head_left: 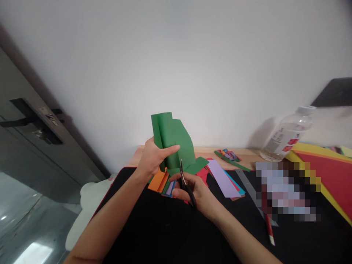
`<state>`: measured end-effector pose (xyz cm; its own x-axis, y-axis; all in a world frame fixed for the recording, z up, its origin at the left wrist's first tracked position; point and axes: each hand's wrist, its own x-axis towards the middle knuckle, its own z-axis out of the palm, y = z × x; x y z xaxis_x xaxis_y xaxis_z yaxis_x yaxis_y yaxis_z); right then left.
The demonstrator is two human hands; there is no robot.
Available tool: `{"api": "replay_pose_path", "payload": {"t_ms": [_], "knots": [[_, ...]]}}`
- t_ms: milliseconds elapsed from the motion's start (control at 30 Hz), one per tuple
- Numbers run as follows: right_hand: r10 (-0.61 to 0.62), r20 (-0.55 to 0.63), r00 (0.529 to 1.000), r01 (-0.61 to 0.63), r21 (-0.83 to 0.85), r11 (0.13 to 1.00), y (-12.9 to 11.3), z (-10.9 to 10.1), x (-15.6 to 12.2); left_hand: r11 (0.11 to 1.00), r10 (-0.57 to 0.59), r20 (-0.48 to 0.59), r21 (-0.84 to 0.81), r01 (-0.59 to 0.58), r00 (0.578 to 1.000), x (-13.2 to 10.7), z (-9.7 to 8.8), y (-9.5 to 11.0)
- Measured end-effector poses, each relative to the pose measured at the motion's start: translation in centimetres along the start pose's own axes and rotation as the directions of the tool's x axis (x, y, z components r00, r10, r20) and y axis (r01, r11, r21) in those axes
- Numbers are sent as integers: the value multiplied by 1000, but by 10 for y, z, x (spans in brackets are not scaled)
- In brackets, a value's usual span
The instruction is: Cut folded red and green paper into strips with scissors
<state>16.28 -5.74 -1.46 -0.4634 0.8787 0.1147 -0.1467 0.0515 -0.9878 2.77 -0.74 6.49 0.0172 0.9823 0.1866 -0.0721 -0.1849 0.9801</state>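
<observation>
My left hand [154,156] grips a sheet of green paper [178,137], thumb across its front. The sheet stands upright, folded or curled along its left side, with a curved right edge. In my right hand [196,189] is a pair of scissors [185,183] with black handles, its blades pointing up at the paper's lower edge. I cannot tell whether the blades touch the paper. Beneath the hands lie orange paper pieces [157,182] and other small coloured strips. Another green piece [198,165] rests just right of the held sheet.
Purple paper strips [222,178] lie right of my hands, beside a metal ruler [249,189]. A red pen-like tool [269,229] lies nearer. A clear bottle [288,134] stands by the wall near large red and yellow sheets [327,179]. Small colourful scraps [228,154] sit on the wooden edge.
</observation>
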Motion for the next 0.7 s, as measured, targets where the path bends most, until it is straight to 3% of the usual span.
{"api": "replay_pose_path", "payload": {"t_ms": [700], "knots": [[11, -15, 1000, -11, 6, 1000, 2, -1, 2, 999, -9, 16, -31, 10, 1000, -1, 1, -1]]}}
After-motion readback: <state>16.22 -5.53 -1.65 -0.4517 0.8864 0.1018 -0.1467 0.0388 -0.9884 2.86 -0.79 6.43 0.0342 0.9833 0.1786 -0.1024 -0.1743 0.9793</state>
